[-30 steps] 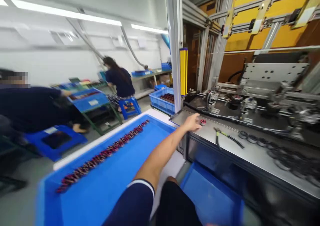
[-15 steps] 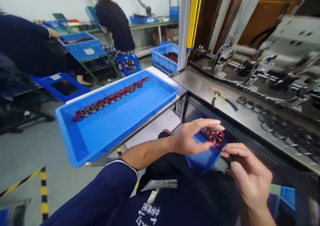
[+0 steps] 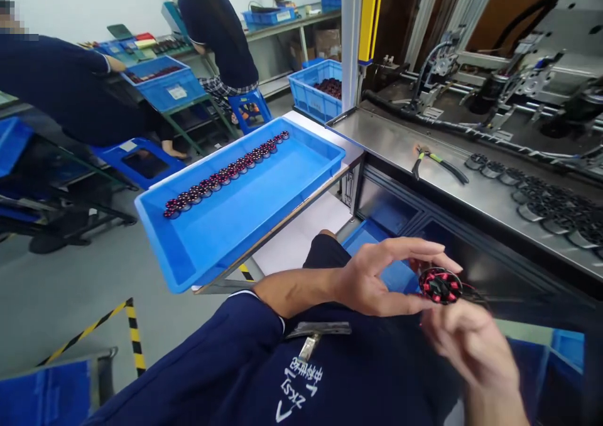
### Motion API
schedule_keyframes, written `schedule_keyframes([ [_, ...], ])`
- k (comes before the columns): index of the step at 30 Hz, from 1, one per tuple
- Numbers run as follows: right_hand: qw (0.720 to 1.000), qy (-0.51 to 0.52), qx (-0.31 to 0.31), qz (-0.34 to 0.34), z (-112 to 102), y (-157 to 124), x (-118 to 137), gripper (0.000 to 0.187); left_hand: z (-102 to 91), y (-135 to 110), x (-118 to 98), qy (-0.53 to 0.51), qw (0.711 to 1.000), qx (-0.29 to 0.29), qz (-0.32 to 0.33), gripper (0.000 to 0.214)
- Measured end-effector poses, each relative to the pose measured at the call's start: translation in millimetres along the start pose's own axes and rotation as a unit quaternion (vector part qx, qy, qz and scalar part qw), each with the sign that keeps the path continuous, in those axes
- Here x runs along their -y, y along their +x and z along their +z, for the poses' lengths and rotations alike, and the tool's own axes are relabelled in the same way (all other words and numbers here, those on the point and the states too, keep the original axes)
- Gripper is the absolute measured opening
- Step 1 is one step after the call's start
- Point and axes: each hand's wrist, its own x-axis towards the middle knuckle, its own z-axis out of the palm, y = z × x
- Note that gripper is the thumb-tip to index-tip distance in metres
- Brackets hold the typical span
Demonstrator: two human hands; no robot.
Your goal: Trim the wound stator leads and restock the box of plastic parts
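My left hand (image 3: pixel 372 280) holds a round motor stator (image 3: pixel 441 286) with red windings and a dark centre, gripped by its edge between thumb and fingers. My right hand (image 3: pixel 475 344) is closed at the stator's lower right edge, its fingertips bent and partly hidden. What that hand pinches, if anything, I cannot make out. A thin wire shows at the stator's right side. Similar red-wound parts (image 3: pixel 230 171) lie in a row inside the long blue tray (image 3: pixel 254 253) on the left.
Green-and-black handled cutters (image 3: pixel 440 162) lie on the metal bench (image 3: pixel 377 124), left of several black ring-shaped parts (image 3: pixel 532 193). Machinery (image 3: pixel 499 93) stands behind them. A blue crate (image 3: pixel 313 99) of dark parts sits beyond the tray. Two co-workers (image 3: pixel 214 36) sit at the back left.
Both hands and the stator have moved right and slightly down in the picture. My right hand has come up against the stator, where a gap showed earlier. The camera view has shifted a little.
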Motion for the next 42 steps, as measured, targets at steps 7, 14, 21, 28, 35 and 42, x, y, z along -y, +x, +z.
schedule_keyframes([
  [7, 0.976, 0.107, -0.181, 0.05, 56.8, 12.1, -7.1, 0.026, 0.4, 13.5, 13.4, 0.118, 0.986, -0.012, 0.119, 0.075],
  [14, 0.983, 0.074, -0.16, 0.054, 53.0, 18.8, -4.7, 0.014, -10.0, 4.6, 15.8, 0.03, 0.999, -0.039, -0.013, 0.074],
  [21, 0.992, -0.109, -0.064, -0.019, 39.0, 8.4, -4.4, 0.004, -8.2, -4.7, 18.1, -0.133, 0.977, -0.043, -0.159, 0.076],
  [28, 0.961, -0.275, -0.017, -0.006, 22.0, 18.9, -0.8, 0.01, -10.8, -2.7, 15.0, -0.258, 0.928, -0.033, -0.266, 0.07],
  [35, 0.959, -0.232, -0.162, 0.0, -5.0, 24.5, 30.1, 0.027, -12.0, -5.1, 16.7, -0.21, 0.937, 0.004, -0.28, 0.077],
  [42, 0.947, -0.258, -0.177, 0.067, 4.4, 18.7, 27.0, 0.028, -8.2, -5.0, 17.0, -0.224, 0.937, -0.019, -0.267, 0.089],
])
